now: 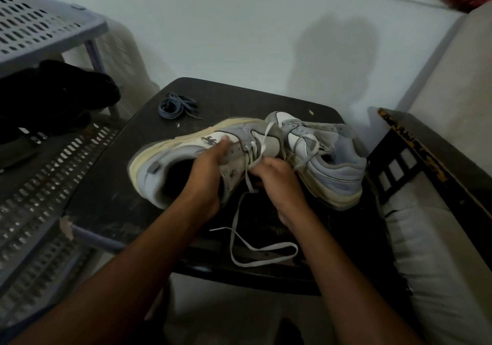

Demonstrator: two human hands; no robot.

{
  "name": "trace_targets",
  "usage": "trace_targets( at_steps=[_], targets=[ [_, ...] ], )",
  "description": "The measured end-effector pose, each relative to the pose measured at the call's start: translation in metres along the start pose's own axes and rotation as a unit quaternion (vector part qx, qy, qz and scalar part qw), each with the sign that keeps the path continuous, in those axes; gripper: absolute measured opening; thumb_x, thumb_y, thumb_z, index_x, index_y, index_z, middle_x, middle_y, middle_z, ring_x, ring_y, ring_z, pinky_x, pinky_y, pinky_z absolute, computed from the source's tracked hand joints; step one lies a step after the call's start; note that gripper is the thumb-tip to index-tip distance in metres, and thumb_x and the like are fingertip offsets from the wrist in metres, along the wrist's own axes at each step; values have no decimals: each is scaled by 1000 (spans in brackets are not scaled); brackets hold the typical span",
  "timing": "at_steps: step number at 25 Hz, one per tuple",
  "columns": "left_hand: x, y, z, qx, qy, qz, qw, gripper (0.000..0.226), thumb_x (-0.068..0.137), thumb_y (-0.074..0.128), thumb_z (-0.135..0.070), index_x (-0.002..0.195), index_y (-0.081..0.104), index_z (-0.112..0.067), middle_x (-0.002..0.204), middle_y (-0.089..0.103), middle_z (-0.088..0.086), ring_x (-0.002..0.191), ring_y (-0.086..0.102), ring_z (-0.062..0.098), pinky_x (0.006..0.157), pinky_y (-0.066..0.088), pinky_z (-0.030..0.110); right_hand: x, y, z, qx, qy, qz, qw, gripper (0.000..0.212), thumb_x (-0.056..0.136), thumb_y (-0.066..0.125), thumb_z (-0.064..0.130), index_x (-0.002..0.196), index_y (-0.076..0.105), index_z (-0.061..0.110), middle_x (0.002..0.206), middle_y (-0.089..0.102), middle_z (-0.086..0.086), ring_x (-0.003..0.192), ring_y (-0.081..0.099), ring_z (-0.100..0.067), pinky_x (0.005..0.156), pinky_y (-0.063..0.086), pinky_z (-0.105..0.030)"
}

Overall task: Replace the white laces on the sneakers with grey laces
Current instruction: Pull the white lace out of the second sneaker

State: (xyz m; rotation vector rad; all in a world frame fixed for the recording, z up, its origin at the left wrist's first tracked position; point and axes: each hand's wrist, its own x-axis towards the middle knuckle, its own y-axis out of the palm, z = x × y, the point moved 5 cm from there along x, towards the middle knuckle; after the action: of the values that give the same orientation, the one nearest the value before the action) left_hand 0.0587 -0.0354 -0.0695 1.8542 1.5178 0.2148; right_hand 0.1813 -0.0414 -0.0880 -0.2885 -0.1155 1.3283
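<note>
Two grey-and-white sneakers lie on a dark table [106, 200]. The near sneaker [170, 158] is tipped on its side, sole to the far left. My left hand [207, 174] grips its upper by the collar, thumb on the white side panel. My right hand [277, 182] curls its fingers round the white lace [255, 254] at the eyelets; the lace's loose end trails in a loop toward the table's near edge. The second sneaker [327, 163] stands behind to the right, still with white laces. A bundle of grey laces [177, 106] lies at the table's far left.
A perforated plastic rack [34, 27] stands at the left with a black bag [53, 96] under its top shelf. A dark wooden chair frame [410, 142] and a pale cushion [436, 264] are close on the right. White floor lies beyond.
</note>
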Motion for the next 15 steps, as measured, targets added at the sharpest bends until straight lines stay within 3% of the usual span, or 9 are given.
trace_targets(
  at_steps=[3, 5, 7, 9, 11, 13, 15],
  targets=[
    [8, -15, -15, -39, 78, -63, 994, 36, 102, 47, -31, 122, 61, -5, 114, 70, 20, 98, 71, 35, 81, 59, 50, -1, -3, 10, 235, -1, 54, 970, 32, 89, 56, 36, 66, 57, 14, 63, 58, 3, 73, 58, -10, 88, 46, -39],
    [11, -22, -26, -31, 132, -85, 987, 37, 100, 51, -30, 129, 56, -7, 119, 68, 18, 105, 68, 37, 88, 54, 58, -5, -8, 23, 297, -30, 81, 951, 41, 91, 44, 48, 66, 51, 17, 62, 54, 5, 80, 59, -10, 95, 44, -40],
    [11, -24, -32, -44, 143, -90, 985, 41, 98, 53, -30, 131, 54, -7, 120, 68, 19, 106, 68, 38, 87, 53, 61, -9, -9, 29, 264, -57, 114, 956, 50, 86, 35, 58, 65, 49, 14, 69, 60, 1, 85, 61, -14, 89, 46, -37],
    [10, -25, -35, -51, 141, -89, 985, 48, 93, 58, -33, 134, 51, -7, 121, 67, 19, 105, 67, 40, 86, 53, 63, -14, -8, 33, 219, -57, 151, 962, 59, 87, 31, 66, 63, 49, 15, 66, 60, -2, 68, 57, -16, 69, 46, -29],
    [11, -30, -34, -59, 126, -98, 985, 56, 87, 62, -36, 135, 50, -9, 122, 66, 19, 104, 67, 41, 85, 53, 63, -14, -11, 34, 169, -53, 130, 976, 59, 87, 35, 67, 59, 52, 18, 52, 49, 3, 49, 43, -12, 54, 36, -26],
    [13, -32, -32, -65, 107, -99, 987, 54, 89, 61, -35, 134, 50, -9, 122, 66, 20, 103, 68, 42, 83, 54, 62, -16, -14, 36, 142, -96, 79, 982, 49, 87, 42, 58, 57, 56, 21, 54, 54, 4, 57, 52, -15, 62, 43, -31],
    [12, -27, -31, -86, 80, -81, 990, 43, 97, 53, -34, 130, 55, -6, 119, 68, 21, 103, 68, 42, 83, 55, 59, -22, -11, 38, 257, -140, 78, 953, 44, 91, 44, 43, 58, 57, 19, 60, 59, 2, 79, 63, -21, 85, 50, -37]
  ],
)
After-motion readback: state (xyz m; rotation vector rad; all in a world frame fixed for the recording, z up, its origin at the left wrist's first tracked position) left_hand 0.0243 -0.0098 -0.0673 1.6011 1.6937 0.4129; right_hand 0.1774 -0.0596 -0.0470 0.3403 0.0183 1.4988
